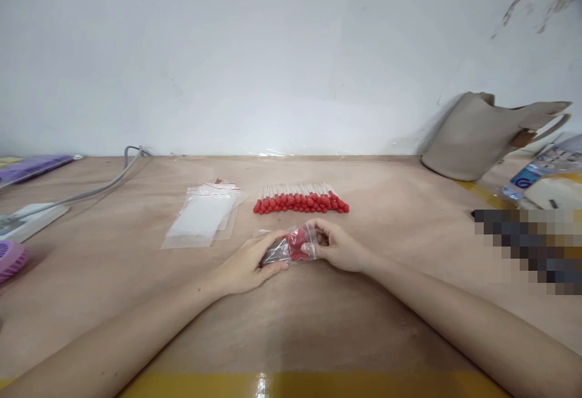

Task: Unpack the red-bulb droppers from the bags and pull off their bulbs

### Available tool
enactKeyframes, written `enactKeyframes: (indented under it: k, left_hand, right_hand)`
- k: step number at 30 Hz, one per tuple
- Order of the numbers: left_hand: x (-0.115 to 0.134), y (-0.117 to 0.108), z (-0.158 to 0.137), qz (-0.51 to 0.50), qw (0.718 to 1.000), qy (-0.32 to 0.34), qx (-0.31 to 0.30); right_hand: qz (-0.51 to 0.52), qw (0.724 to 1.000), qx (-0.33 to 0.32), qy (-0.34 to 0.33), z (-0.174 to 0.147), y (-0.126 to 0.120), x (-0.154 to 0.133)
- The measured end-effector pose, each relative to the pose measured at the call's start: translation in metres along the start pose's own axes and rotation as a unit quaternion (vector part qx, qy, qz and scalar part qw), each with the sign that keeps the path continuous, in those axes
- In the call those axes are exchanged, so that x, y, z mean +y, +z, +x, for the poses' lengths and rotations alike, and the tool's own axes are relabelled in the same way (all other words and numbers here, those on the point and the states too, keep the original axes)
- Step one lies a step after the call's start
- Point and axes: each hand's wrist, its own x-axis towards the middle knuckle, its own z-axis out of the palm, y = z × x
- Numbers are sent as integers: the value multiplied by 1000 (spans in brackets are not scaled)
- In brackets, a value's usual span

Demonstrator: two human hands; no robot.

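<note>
Between my two hands is a small clear zip bag [278,254] with red-tipped sticks inside, their red ends toward the right. My left hand [254,262] grips the bag's left part, thumb in front and fingers behind. At the bag's right end, my right hand [334,245] pinches the plastic near the opening, with its fingers partly inside or behind the film; I cannot tell which. Just beyond the hands lies a row of many red-tipped sticks [301,202], pale shafts pointing to the wall. To their left rests a pile of flat clear zip bags [200,216].
A beige bag [473,137] leans by the wall at the right, near a plastic bottle [541,165]. At the left are a grey cable [104,186], a purple packet [36,168] and a pink round object [11,260]. Yellow tape [273,384] runs along the table's front edge.
</note>
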Motion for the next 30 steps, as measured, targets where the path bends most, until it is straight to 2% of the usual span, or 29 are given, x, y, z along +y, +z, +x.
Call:
enactKeyframes:
  k: [3,7,11,20,24,27,30]
  left_hand:
    - [-1,1,-1,11,1000,8,3]
    - [-3,3,-1,14,1000,20,15]
    - [-3,3,-1,14,999,27,11]
    - [-4,4,-1,19,1000,6,1]
    - [-3,3,-1,23,1000,10,3]
    - [-2,2,-2,20,1000,6,-4]
    - [-3,2,-2,21,1000,-3,-11]
  right_hand:
    - [-33,999,-25,-34,1,2,-6]
    - [-144,986,35,-73,-1,6,-13]
    - [-189,979,59,-54,-3,8,-11]
    - [-149,984,89,-31,-4,-9,3]
    - [-54,995,83,21,-5,-19,3]
    - [38,994,62,80,-6,-35,0]
    - [39,992,85,80,-9,-65,-11]
